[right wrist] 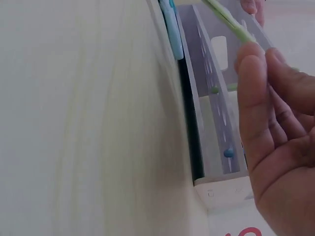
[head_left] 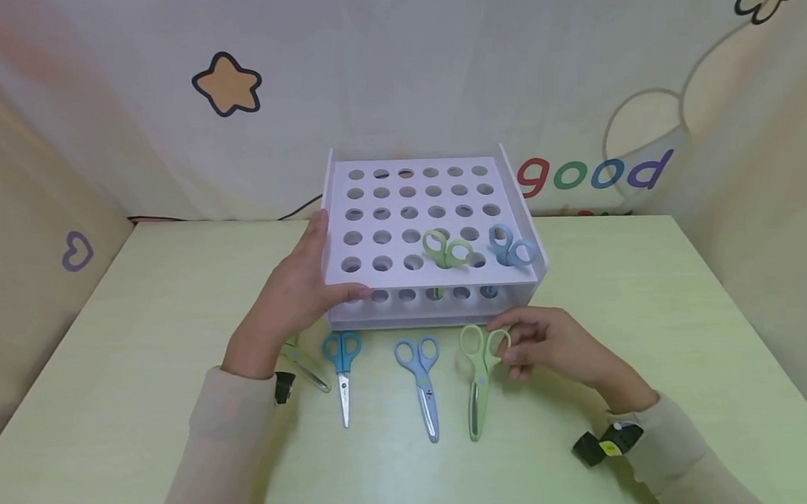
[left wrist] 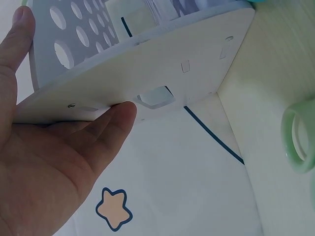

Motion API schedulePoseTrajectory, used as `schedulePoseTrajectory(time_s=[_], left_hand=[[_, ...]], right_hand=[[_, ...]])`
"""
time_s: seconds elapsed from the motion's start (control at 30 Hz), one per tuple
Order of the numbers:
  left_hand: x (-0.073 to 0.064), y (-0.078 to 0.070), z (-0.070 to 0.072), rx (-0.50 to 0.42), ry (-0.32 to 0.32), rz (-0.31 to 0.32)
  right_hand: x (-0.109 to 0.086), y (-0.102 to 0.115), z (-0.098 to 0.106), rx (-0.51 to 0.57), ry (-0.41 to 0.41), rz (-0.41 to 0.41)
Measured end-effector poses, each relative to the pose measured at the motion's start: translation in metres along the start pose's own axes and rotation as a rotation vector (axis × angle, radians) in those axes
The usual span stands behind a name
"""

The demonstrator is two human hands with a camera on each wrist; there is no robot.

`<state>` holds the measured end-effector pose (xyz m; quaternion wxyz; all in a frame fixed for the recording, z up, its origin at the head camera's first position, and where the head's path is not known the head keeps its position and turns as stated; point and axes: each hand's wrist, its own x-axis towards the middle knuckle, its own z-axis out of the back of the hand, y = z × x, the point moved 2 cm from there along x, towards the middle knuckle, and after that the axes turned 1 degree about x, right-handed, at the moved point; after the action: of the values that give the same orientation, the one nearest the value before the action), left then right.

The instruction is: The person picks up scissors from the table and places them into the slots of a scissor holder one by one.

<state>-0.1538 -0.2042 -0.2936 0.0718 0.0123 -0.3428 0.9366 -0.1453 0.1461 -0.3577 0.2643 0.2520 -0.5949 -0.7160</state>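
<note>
My left hand (head_left: pixel 288 292) grips the left side of a white rack (head_left: pixel 398 250) with rows of round holes, its thumb over the front edge and its fingers against the side panel. In the right wrist view, my right hand (right wrist: pixel 280 128) pinches a handle loop of light green scissors (head_left: pixel 480 384) between thumb and index finger. These scissors lie in front of the rack, blades toward me. Light green scissors (head_left: pixel 446 255) and light blue scissors (head_left: pixel 507 250) stand in front-row holes of the rack, handles up.
Left of the pinched pair lie light blue scissors (head_left: pixel 422 379), then teal-handled scissors (head_left: pixel 345 365). More green scissors (head_left: pixel 311 369) lie partly hidden behind my left wrist. A printed cloth (head_left: pixel 416 74) hangs behind the table (head_left: pixel 609 289), and a dark cable (head_left: pixel 301 208) runs along its back edge.
</note>
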Motion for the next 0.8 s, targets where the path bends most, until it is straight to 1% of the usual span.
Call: schedulePoseTrajectory(time_s=[0.07,0.17,0.3,0.4,0.53,0.6,0.8], left_hand=[[0.000,0.000,0.000,-0.002,0.003,0.001],[0.001,0.001,0.000,-0.007,0.008,0.001],[0.002,0.002,0.000,-0.011,0.016,-0.006],[0.001,0.003,0.001,-0.006,0.020,-0.005],[0.000,0.005,0.002,-0.005,0.016,-0.011],[0.000,0.005,0.002,-0.006,0.015,-0.020],[0.000,0.006,0.004,-0.014,0.018,-0.036]], right_hand=[[-0.001,0.006,-0.001,-0.002,-0.030,0.028],[-0.004,0.015,-0.001,0.006,-0.102,0.081],[-0.008,0.030,0.001,0.004,-0.208,0.180],[-0.007,0.042,0.002,0.001,-0.259,0.255],[-0.005,0.060,0.000,0.018,-0.298,0.346],[-0.003,0.069,-0.001,0.018,-0.331,0.379],[0.007,0.095,-0.007,0.013,-0.476,0.485]])
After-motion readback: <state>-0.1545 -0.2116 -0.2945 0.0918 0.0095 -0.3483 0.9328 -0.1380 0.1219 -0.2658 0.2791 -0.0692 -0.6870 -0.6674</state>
